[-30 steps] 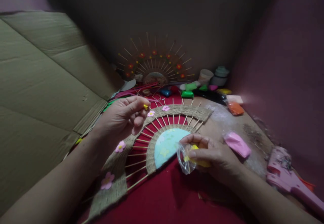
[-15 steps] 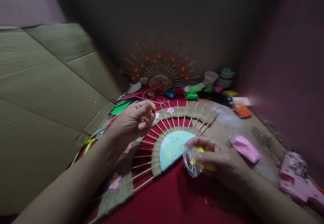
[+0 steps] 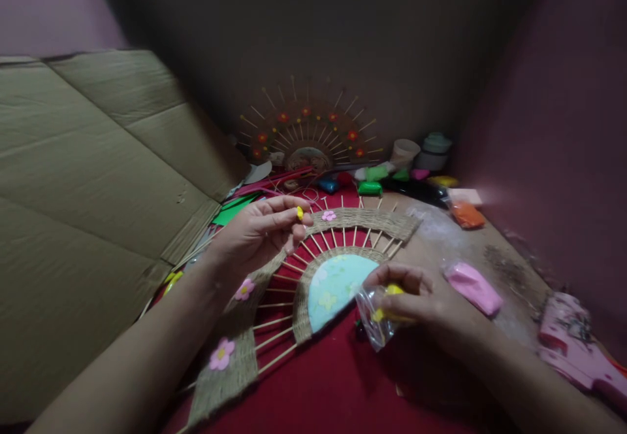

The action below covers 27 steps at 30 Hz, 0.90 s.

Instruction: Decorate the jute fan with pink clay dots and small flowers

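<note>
The left hand (image 3: 255,234) pinches a small yellow clay bit (image 3: 299,212) between thumb and fingertips, its grip closed on that bit and held just above the woven fan (image 3: 313,257) on the red surface (image 3: 337,382). The nearest pink flower (image 3: 328,215) on the fan's outer band lies just to the right of the bit and slightly beyond it, so the left hand is the nearer one to it. Other pink flowers sit lower along the band, one near the wrist (image 3: 245,288) and one near the forearm (image 3: 221,354). The right hand (image 3: 416,303) rests low on the surface, its grip clenched on a small clear bag (image 3: 375,316) of yellow clay, just beside the fan's pale blue half-disc (image 3: 336,283). A pink clay packet (image 3: 473,287) lies to the right, well apart from the fan.
</note>
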### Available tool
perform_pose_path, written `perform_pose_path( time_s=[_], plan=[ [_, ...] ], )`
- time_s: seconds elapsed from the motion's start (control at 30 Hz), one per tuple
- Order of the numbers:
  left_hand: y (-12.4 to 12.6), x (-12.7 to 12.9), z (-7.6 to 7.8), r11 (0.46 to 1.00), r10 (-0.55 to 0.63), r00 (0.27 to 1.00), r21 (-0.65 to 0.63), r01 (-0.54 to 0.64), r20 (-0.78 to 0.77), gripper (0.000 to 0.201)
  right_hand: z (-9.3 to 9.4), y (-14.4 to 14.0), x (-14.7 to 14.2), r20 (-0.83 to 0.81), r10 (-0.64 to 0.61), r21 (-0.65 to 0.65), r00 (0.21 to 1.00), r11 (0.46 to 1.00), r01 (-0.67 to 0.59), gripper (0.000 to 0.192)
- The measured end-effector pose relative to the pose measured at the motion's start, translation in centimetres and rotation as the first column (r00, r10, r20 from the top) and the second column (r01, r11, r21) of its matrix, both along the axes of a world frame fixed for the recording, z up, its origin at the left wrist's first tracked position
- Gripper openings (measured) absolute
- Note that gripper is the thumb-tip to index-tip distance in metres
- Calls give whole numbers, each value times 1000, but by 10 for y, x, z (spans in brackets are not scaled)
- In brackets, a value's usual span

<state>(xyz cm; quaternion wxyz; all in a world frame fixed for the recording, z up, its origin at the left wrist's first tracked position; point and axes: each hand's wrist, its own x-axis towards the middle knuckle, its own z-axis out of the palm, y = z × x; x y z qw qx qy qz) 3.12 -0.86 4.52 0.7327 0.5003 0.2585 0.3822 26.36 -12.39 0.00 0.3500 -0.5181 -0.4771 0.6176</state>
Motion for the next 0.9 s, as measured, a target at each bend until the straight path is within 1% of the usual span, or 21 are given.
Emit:
perform_pose_path(
  time_s=[0.03,0.07,0.13,0.17,0.2,0.23,0.27,0.3,0.33,0.37,0.43,0.5,0.53,0.57,0.63,0.7,0.8,0.9],
  plan=[
    [0,0,-1,1000,-8,1000,19,8,-21,11,2,0,3,158,25,41,987,999,-32,14],
    [-1,1,-2,999,-16,999,30,17,-43,8,4,-1,4,316,36,84,948,994,-65,10],
    [-3,3,-3,999,-22,996,38,25,-82,5,7,-1,6,585,16,170,811,975,-141,11],
    [-5,4,-3,999,-16,995,40,20,-101,5,9,-2,6,681,-2,210,732,959,-193,13],
    [-7,5,-4,999,-5,993,48,11,-120,6,10,-2,6,750,-24,246,661,937,-246,15],
    [-9,7,-4,998,9,990,66,0,-138,7,12,-3,5,792,-49,279,608,916,-289,17],
    [-12,8,-5,996,22,988,92,-7,-154,7,14,-3,4,809,-77,312,582,896,-315,18],
    [-14,9,-5,993,28,985,120,-8,-172,7,15,-4,3,803,-111,353,585,880,-318,18],
    [-16,10,-6,989,28,982,146,0,-189,7,17,-4,2,777,-152,400,611,868,-293,18],
    [-18,11,-7,986,17,977,165,18,-211,7,18,-5,1,731,-187,443,656,861,-248,17],
    [-23,13,-6,980,-19,963,186,72,-269,7,20,-5,-3,585,-212,480,783,868,-123,17],
    [-30,15,-4,966,-47,938,223,130,-343,7,22,-4,-9,379,-163,427,911,904,-16,21],
    [-33,16,-3,956,-49,923,251,155,-383,8,23,-3,-12,266,-120,374,956,928,12,24],
    [-36,17,-1,942,-42,908,287,176,-418,9,24,-1,-16,155,-85,325,984,945,31,24],
    [-42,19,1,901,-5,881,381,209,-473,9,25,2,-22,-30,-28,230,999,973,34,20],
    [-45,21,1,843,44,861,481,240,-506,9,26,4,-27,-167,-19,152,986,987,45,18],
    [-48,22,-2,751,109,840,598,280,-531,10,23,5,-32,-299,-77,71,951,992,102,16],
    [-48,23,-5,653,157,835,689,313,-528,11,15,5,-34,-389,-148,-17,909,988,153,16]
  ],
)
